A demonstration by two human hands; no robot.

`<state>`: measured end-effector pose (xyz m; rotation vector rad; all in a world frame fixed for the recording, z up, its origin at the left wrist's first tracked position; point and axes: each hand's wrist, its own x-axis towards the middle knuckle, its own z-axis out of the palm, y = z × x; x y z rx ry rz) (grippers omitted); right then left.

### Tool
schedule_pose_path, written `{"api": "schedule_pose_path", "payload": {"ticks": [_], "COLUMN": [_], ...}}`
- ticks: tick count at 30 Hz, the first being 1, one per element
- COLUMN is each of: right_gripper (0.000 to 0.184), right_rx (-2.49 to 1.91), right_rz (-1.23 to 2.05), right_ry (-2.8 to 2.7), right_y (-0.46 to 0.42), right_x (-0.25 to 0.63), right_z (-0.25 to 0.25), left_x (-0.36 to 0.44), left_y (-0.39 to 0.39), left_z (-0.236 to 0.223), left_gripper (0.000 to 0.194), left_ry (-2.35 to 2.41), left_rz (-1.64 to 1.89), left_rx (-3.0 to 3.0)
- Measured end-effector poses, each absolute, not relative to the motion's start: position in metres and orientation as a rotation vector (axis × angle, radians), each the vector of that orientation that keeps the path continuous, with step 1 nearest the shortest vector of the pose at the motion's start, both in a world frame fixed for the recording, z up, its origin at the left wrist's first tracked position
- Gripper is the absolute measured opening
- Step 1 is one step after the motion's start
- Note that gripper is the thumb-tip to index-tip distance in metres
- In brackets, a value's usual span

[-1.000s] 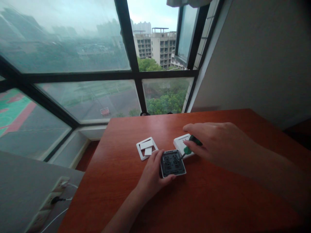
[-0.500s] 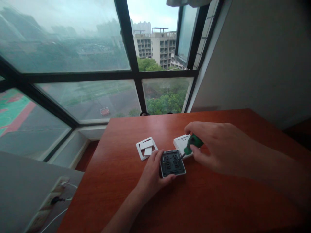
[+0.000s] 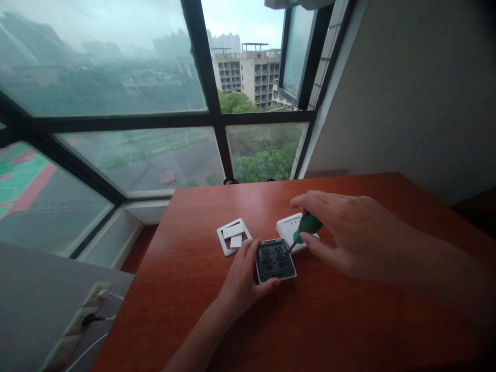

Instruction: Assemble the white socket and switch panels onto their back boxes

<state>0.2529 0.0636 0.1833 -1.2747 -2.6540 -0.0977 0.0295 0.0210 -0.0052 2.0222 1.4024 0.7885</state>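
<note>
A square wall switch point(image 3: 276, 262), white at its edges with a dark inner face turned up, lies on the brown table. My left hand point(image 3: 244, 271) grips it from the left, thumb along the near edge and fingers at the far left corner. In my right hand point(image 3: 333, 232) is a screwdriver point(image 3: 307, 226) with a green handle, held slanting. Its tip meets the right part of the switch's dark face; the exact spot is too small to make out. Behind the screwdriver sits a white socket panel point(image 3: 289, 225), partly hidden by the tool and my fingers.
A white square frame point(image 3: 222, 243) with two loose white plates point(image 3: 236, 241) on it lies left of the switch. The table point(image 3: 186, 243) reaches to the window point(image 3: 217, 120). Wall sockets with plugged cables point(image 3: 90, 319) are at the lower left.
The screwdriver's handle has turned a little within my right hand, and the fingers have shifted slightly left. My left hand and the switch stay in place.
</note>
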Motion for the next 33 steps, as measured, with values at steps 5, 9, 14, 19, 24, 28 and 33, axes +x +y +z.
{"api": "schedule_pose_path", "payload": {"ticks": [5, 9, 14, 19, 24, 28, 33], "right_gripper": [0.037, 0.029, 0.031, 0.021, 0.016, 0.016, 0.015], "right_rx": [-1.464, -1.334, -1.114, -1.174, -1.255, -1.293, -1.288], "right_rz": [-0.324, -0.165, 0.305, 0.342, 0.401, 0.440, 0.484], "right_ry": [-2.579, -2.601, -2.544, -2.341, -2.253, -2.214, -2.192], "right_y": [0.070, 0.073, 0.067, 0.059, 0.052, 0.045, 0.039], "right_x": [0.252, 0.257, 0.269, 0.287, 0.308, 0.317, 0.321], "right_z": [0.174, 0.171, 0.178, 0.180, 0.163, 0.147, 0.137], "left_x": [0.030, 0.029, 0.029, 0.035, 0.057, 0.075, 0.082], "left_y": [0.021, 0.021, 0.023, 0.032, 0.049, 0.060, 0.066], "left_z": [-0.005, -0.004, 0.010, 0.040, 0.068, 0.075, 0.074], "left_gripper": [0.087, 0.087, 0.080, 0.039, 0.012, 0.012, 0.016], "left_ry": [1.412, 1.417, 1.450, 1.486, 1.301, 1.271, 1.304], "left_rz": [0.792, 0.779, 0.742, 0.641, 0.248, 0.011, -0.103], "left_rx": [2.020, 2.040, 2.157, 2.356, 2.568, 2.691, 2.709]}}
